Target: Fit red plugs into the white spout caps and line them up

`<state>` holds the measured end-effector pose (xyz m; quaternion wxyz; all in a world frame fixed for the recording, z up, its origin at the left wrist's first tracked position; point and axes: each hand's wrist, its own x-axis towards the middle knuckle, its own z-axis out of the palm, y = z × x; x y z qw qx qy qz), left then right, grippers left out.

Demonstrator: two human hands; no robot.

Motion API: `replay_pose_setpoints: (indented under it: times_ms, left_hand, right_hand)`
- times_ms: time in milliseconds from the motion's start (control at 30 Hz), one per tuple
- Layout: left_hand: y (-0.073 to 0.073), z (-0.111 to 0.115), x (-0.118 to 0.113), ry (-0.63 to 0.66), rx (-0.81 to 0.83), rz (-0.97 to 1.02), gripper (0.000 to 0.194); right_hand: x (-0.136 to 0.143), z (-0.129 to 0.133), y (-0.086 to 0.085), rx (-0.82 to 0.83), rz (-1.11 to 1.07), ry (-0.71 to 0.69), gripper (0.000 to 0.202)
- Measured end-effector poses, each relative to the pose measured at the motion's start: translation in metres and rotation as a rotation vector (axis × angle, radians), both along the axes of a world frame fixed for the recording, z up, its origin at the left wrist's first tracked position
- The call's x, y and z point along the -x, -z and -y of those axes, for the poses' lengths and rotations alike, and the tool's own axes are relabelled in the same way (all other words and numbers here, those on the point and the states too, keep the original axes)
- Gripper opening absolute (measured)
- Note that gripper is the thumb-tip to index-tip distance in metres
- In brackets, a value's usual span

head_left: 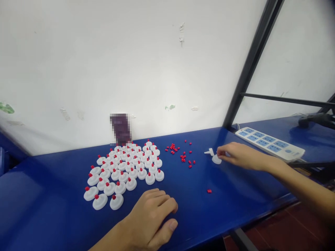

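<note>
My left hand (153, 218) rests over the blue table, fingers bent and thumb held apart, with nothing in it. Its knuckles are just right of a large group of round white caps (120, 188) with red tips. At the right, my right hand (235, 155) has its fingers pinched at the edge of a white disc (216, 159). Touching or close beside that disc is a white T-shaped piece (210, 152). Small red pieces (183, 158) are scattered between the caps and the disc. One red piece (209, 191) lies alone nearer the front edge.
The blue table (188, 209) meets a white wall (157, 62) at the back. A dark pixelated rectangle (121, 129) leans there behind the caps. A white power strip (269, 143) lies beyond my right forearm, near a black metal post (251, 66).
</note>
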<state>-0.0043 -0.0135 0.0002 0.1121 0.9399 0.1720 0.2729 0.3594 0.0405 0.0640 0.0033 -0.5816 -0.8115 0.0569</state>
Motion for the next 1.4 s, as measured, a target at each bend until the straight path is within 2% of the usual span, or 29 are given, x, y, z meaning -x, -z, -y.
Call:
replay_pose_setpoints:
  times_ms: [233,433,500,600,733,800,900,967,1033,1133,1200,1300,1400]
  left_hand:
    - [-0.005,0.003,0.001,-0.049,0.01,-0.022,0.018]
    - [-0.004,0.004,0.0,-0.092,0.057,0.058,0.015]
    - [-0.004,0.004,0.001,-0.11,0.074,0.061,0.016]
    - [-0.005,0.004,0.0,-0.116,0.076,0.065,0.015]
    - [-0.004,0.005,-0.003,-0.158,0.137,0.071,0.013]
    - [-0.004,0.005,-0.004,-0.205,0.226,0.084,0.022]
    - [-0.004,0.003,-0.003,-0.246,0.349,0.173,0.038]
    - [-0.003,0.002,-0.003,-0.236,0.412,0.261,0.036]
    - [-0.002,0.002,-0.004,-0.239,0.499,0.339,0.027]
    - [-0.001,0.002,-0.005,-0.279,0.598,0.4,0.019]
    - [-0.002,0.002,-0.005,-0.269,0.598,0.369,0.018]
    - [-0.004,0.003,-0.004,-0.227,0.576,0.265,0.015]
    - [-0.005,0.003,-0.004,-0.269,0.505,0.211,0.012]
  right_hand:
    - [0.001,-0.005,0.001,-0.052,0.117,0.116,0.021]
    - [0.001,-0.007,0.01,-0.01,0.131,0.07,0.026]
    - [0.001,-0.008,0.009,-0.028,0.125,0.06,0.031]
    - [0.007,-0.009,0.003,-0.009,0.15,-0.023,0.035]
    - [0.045,0.001,-0.013,-0.084,0.071,-0.124,0.034]
    - [0.077,0.013,-0.02,-0.118,-0.069,-0.256,0.033]
    - [0.127,0.032,-0.023,-0.047,-0.336,-0.513,0.027]
    - [0.15,0.042,-0.022,-0.052,-0.413,-0.6,0.021]
    - [0.161,0.044,-0.019,-0.083,-0.425,-0.602,0.021]
    - [0.153,0.031,-0.013,-0.117,-0.384,-0.565,0.024]
    - [0.135,0.014,-0.005,-0.144,-0.392,-0.519,0.024]
    - [0.103,-0.009,0.012,-0.269,-0.416,-0.37,0.028]
    - [0.08,-0.016,0.026,-0.214,-0.212,-0.341,0.022]
